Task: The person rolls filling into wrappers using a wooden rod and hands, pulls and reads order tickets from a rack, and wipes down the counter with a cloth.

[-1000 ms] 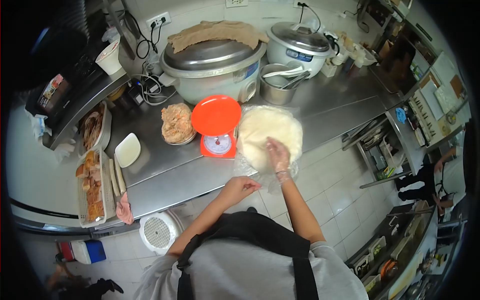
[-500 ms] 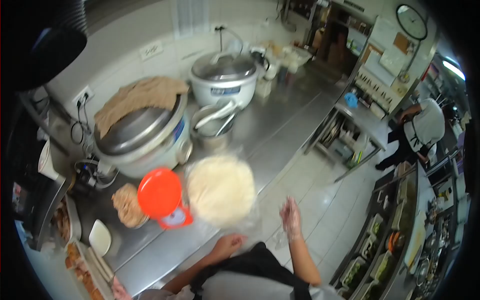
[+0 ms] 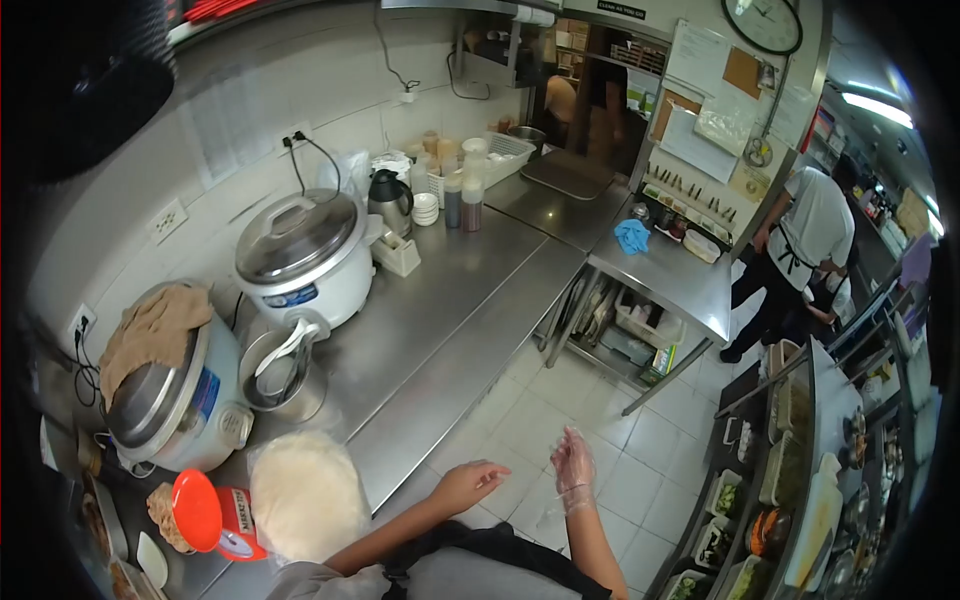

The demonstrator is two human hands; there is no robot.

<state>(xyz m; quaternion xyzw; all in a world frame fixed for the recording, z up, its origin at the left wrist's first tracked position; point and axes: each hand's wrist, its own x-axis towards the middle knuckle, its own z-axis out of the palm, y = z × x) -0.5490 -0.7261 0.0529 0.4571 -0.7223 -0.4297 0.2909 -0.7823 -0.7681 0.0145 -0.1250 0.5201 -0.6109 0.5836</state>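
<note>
My left hand [image 3: 470,486] is bare and hangs in the air in front of the steel counter [image 3: 440,300], fingers loosely stretched, holding nothing. A clear plastic glove covers my right hand [image 3: 573,468], raised over the tiled floor with its fingers pointing up and nothing visible in it. Nearest my left forearm lies a pale, round, flat mass [image 3: 308,492] on clear plastic; its kind cannot be made out. Beside it stands a red kitchen scale [image 3: 238,520] with a round red pan [image 3: 196,510]. A light-brown heap [image 3: 163,516] sits behind the pan, near a white scoop-like piece [image 3: 152,560].
Two large rice cookers [image 3: 300,250] line the wall, one under a brown cloth [image 3: 155,335]. A metal pot [image 3: 285,380] holds utensils. Squeeze bottles [image 3: 471,200] stand farther back. Across the aisle are a steel table [image 3: 690,285], vegetable bins [image 3: 727,495] and a person [image 3: 815,225].
My view has swung right, so the scale, pale mass and cookers sit farther left. My left hand has extended away from my body, its fingers straighter. The right hand stays raised.
</note>
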